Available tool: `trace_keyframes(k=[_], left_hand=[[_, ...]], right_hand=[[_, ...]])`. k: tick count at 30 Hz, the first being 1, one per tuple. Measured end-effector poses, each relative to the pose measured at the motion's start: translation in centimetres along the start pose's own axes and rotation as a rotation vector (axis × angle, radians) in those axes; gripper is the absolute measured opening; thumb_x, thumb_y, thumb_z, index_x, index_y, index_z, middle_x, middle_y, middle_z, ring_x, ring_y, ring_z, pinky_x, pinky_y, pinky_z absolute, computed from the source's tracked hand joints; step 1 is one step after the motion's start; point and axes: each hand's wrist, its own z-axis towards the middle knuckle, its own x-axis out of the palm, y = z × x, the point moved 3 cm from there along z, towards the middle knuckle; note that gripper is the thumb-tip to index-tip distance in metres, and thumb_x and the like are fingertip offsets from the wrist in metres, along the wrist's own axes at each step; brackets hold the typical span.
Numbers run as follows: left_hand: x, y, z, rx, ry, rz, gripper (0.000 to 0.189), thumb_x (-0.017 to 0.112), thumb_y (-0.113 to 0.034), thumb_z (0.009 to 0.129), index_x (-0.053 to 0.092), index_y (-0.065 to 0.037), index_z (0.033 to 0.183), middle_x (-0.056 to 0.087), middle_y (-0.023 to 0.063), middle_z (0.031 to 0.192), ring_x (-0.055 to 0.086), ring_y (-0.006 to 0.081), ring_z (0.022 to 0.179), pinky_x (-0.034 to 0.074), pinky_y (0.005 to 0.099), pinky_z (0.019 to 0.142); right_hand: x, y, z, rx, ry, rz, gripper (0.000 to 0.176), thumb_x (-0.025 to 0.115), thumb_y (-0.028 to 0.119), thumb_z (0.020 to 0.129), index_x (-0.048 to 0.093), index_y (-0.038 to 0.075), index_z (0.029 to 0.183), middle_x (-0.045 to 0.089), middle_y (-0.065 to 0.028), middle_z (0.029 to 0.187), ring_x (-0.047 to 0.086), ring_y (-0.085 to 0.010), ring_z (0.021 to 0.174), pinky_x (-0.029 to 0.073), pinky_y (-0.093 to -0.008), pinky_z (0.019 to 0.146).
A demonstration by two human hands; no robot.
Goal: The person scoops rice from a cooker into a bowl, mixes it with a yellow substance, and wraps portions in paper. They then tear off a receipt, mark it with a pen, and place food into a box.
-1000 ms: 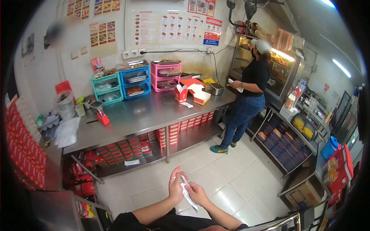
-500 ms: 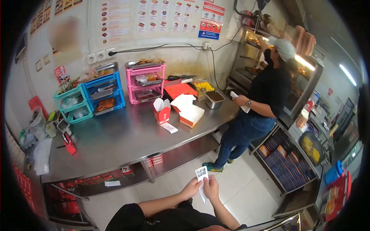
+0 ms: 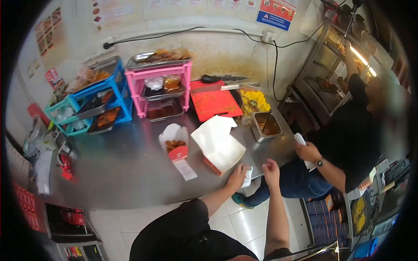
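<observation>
My left hand (image 3: 237, 177) is at the table's front edge, closed on a small white printed receipt (image 3: 247, 176). Just above and left of it is an open white carton (image 3: 221, 145) with an orange-red base. My right hand (image 3: 272, 172) is raised to the right of the receipt, apart from it. Its fingers are loosely curled and nothing shows in them. Further left stands a red-and-white food box (image 3: 177, 152) with browned food pieces inside. Another paper slip (image 3: 185, 169) lies in front of that box.
Behind the cartons are a red cutting board (image 3: 215, 104) with a knife (image 3: 217, 88), yellow food (image 3: 254, 101) and a metal sauce pan (image 3: 266, 126). Pink (image 3: 158, 71) and blue (image 3: 124, 89) racks hold trays. A co-worker (image 3: 348, 126) stands at the right, reaching into a lit display cabinet (image 3: 324, 74).
My hands have come forward to the table edge and separated; the receipt is now only in my left hand. My view has moved closer to the table. The co-worker still reaches into the cabinet.
</observation>
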Motion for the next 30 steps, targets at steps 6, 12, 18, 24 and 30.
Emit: trace_keyframes(k=[6,12,18,24,30], left_hand=[[4.3,0.0,6.2,0.166,0.067,0.300,0.039,0.056,-0.027,0.082,0.054,-0.012,0.118,0.046,0.0078,0.127,0.039,0.0262,0.121,0.029,0.0451,0.096],[4.9,-1.2,10.0,0.031,-0.008,0.305,0.052,0.057,-0.027,0.080,0.047,-0.004,0.125,0.044,0.0136,0.129,0.037,0.0285,0.122,0.030,0.0490,0.096],[6.6,-0.5,11.8,0.095,0.098,0.601,0.050,0.049,-0.028,0.084,0.044,-0.001,0.126,0.045,0.0136,0.126,0.039,0.0263,0.120,0.035,0.0462,0.093],[4.1,-1.3,11.8,-0.119,0.139,-0.126,0.036,0.049,-0.031,0.085,0.050,-0.004,0.109,0.049,0.0172,0.118,0.046,0.0344,0.110,0.038,0.0465,0.088],[8.3,3.0,9.2,0.085,0.282,0.553,0.048,0.044,-0.025,0.087,0.044,-0.002,0.129,0.042,0.0169,0.134,0.033,0.0316,0.128,0.027,0.0505,0.102]], right_hand=[[4.5,-2.5,14.5,0.626,-0.069,0.866,0.032,0.063,0.013,0.085,0.049,0.004,0.113,0.058,-0.0054,0.083,0.057,-0.0172,0.070,0.049,-0.0301,0.065],[6.4,-5.1,15.8,0.595,-0.235,1.000,0.011,0.060,0.006,0.085,0.050,0.011,0.083,0.054,-0.0027,0.076,0.054,-0.0155,0.066,0.048,-0.0308,0.072],[6.1,-2.6,12.4,0.525,-0.259,0.990,0.015,0.060,0.005,0.085,0.048,0.010,0.080,0.054,-0.0027,0.072,0.054,-0.0149,0.063,0.049,-0.0295,0.062],[6.1,-3.4,9.1,0.524,-0.225,0.919,0.025,0.057,0.003,0.083,0.044,0.011,0.103,0.053,-0.0024,0.077,0.054,-0.0147,0.065,0.048,-0.0289,0.060],[-0.3,0.1,-9.0,-0.100,0.083,0.289,0.026,0.057,0.012,0.087,0.049,0.005,0.111,0.056,-0.0102,0.102,0.055,-0.0189,0.093,0.044,-0.0318,0.083]])
